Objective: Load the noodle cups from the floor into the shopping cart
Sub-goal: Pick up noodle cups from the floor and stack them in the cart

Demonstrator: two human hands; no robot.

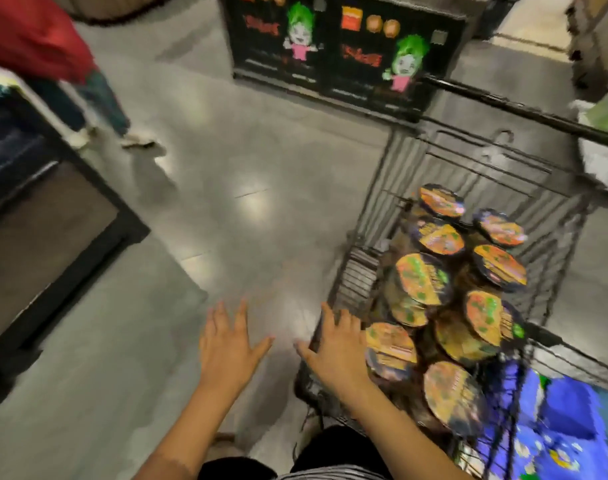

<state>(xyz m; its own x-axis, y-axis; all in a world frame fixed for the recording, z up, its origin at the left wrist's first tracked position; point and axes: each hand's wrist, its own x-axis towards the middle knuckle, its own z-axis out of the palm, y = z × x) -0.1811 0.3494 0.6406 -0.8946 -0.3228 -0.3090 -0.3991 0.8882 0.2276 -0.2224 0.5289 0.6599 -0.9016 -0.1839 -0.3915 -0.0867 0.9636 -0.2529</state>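
Grey polished floor point(222, 161) of a shop aisle fills most of the view, with the wire shopping cart point(361, 271) standing at the right. The noodle cups point(430, 282) are seen already inside the shopping cart, piled loosely with their orange lids tilted at different angles. No cup is seen on the floor beside the shopping cart, so how many are left cannot be judged.

Both hands are empty. The left hand point(228, 344) is held with fingers spread over the bare floor, just left of the shopping cart. The right hand point(337, 348) is spread too, at the near left corner of the shopping cart, just beside the nearest cup; whether the rim is touched cannot be told.

Trouble would most likely come from the pile: the cups are not stacked level, so a knock on the shopping cart, or a cup dropped onto a slanted lid, could send some sliding. A push at that corner could also set the shopping cart rolling.

Beyond the shopping cart a black display box point(344, 53) with green-haired cartoon figures stands on the floor. Well to the left of the shopping cart a passer-by point(87, 95) in a red top is walking, and a dark low stand point(53, 220) narrows that side. A blue printed pack point(555, 427) lies against its near right side.
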